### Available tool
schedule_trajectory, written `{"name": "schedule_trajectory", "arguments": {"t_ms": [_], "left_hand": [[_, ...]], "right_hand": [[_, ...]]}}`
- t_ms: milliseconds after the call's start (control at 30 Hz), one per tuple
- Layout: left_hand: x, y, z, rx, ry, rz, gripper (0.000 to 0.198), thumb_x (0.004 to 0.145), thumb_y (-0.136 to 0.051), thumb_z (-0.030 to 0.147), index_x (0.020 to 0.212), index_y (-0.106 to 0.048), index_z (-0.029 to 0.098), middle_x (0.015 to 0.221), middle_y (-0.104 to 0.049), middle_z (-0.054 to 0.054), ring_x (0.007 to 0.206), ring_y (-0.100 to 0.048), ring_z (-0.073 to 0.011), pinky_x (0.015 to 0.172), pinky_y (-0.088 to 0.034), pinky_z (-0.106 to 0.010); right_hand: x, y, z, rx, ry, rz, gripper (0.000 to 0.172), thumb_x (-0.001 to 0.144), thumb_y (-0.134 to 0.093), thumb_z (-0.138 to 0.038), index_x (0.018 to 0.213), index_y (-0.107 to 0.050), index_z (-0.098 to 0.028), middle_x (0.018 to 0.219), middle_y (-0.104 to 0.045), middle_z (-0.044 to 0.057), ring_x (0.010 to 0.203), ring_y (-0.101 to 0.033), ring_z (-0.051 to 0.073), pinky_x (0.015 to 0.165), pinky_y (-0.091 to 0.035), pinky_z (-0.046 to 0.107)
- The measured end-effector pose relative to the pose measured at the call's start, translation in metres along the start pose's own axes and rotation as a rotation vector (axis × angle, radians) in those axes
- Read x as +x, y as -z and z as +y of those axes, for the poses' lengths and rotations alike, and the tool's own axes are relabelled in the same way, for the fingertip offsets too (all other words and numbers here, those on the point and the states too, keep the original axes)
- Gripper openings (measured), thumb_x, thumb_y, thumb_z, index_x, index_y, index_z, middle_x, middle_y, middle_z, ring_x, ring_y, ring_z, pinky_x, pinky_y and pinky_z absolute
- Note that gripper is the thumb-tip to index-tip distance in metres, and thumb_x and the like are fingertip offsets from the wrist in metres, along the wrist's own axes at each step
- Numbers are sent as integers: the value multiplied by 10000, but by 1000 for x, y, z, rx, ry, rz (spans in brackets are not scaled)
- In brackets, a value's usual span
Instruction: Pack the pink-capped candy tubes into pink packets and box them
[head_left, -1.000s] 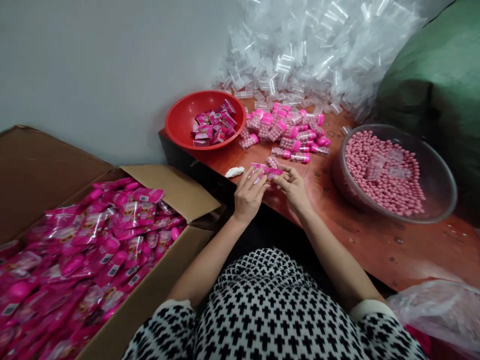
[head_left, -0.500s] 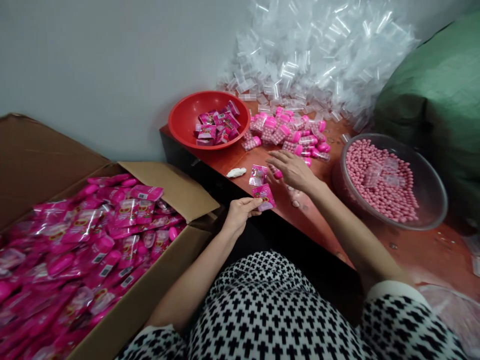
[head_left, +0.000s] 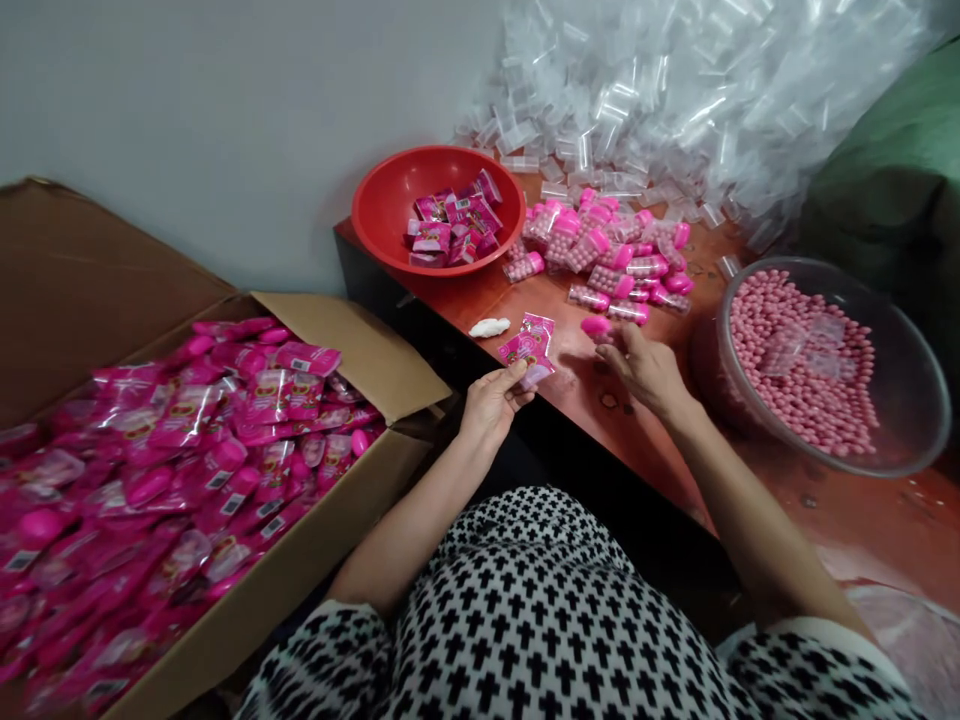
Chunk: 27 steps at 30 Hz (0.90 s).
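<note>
My left hand (head_left: 491, 405) pinches a pink printed packet (head_left: 527, 350) by its lower edge, near the table's front edge. A second packet (head_left: 540, 322) lies on the table just behind it, partly covered. My right hand (head_left: 649, 368) has its fingers closed round a small candy bottle with a pink cap (head_left: 597, 327); the cap points left and the hand hides most of the bottle. Beyond that hand, a pile of clear bottles (head_left: 589, 243) filled with pink beads lies on the table. A small crumpled white piece (head_left: 489, 327) rests left of the packets.
A red bowl (head_left: 367, 215) of packets stands at the table's back left. To the right is a clear basin (head_left: 919, 400) of pink beads. Empty clear tubes (head_left: 622, 110) are heaped behind, beside a green sack (head_left: 885, 180). An open carton (head_left: 390, 385) of filled pouches sits left.
My right hand has come down onto the pink-capped bottle and closed on it, lifting it slightly. My left hand still holds the packet. The view has shifted a little.
</note>
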<state>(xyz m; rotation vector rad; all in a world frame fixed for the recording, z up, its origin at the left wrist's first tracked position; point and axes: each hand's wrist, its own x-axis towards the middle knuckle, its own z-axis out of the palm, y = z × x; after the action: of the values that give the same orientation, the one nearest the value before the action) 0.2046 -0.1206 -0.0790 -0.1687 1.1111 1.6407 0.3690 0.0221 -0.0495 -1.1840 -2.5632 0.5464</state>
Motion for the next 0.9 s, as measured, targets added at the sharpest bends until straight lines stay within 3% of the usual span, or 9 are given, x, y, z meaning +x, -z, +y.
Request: {"name": "schedule_trajectory", "arguments": {"t_ms": [100, 200, 333, 567, 900], "left_hand": [[1, -6, -5, -27, -8, 13, 225, 609, -808, 225, 682, -633, 105, 595, -639, -8, 484, -584, -77, 470, -465, -172], [0, -14, -10, -57, 7, 33, 251, 609, -814, 244, 672, -609, 114, 602, -638, -3, 498, -589, -77, 488, -471, -173], [-3, -26, -18, -120, 16, 14, 232, 631, -801, 233, 706, -612, 121, 659, -660, -8, 589, -637, -103, 575, -513, -201], [-12, -39, -28, -130, -2, -83, 217, 657, -781, 214, 699, -587, 126, 669, -653, 1, 595, -615, -86, 635, -503, -217], [-17, -46, -32, -62, -37, -127, 315, 578, -827, 275, 696, -577, 124, 643, -635, 7, 560, -594, -83, 570, -476, -204]], "right_hand": [[-44, -8, -21, 699, -232, -13, 319, 836, -524, -522, 888, -543, -208, 672, -649, 10, 515, -601, 159, 499, -469, 279], [-78, -15, -44, 1037, -321, -65, 318, 784, -607, -509, 853, -546, -205, 653, -636, -11, 462, -572, 110, 426, -453, 224], [-96, -22, -62, 1098, -371, -44, 292, 783, -626, -478, 839, -554, -200, 598, -625, -28, 414, -541, 83, 382, -430, 188], [-97, -31, -60, 1120, -399, 28, 297, 789, -619, -474, 875, -549, -199, 596, -624, -39, 413, -543, 77, 379, -433, 177], [-95, -35, -60, 1169, -407, 76, 287, 797, -611, -464, 862, -536, -195, 578, -618, -47, 402, -534, 74, 368, -419, 173]]}}
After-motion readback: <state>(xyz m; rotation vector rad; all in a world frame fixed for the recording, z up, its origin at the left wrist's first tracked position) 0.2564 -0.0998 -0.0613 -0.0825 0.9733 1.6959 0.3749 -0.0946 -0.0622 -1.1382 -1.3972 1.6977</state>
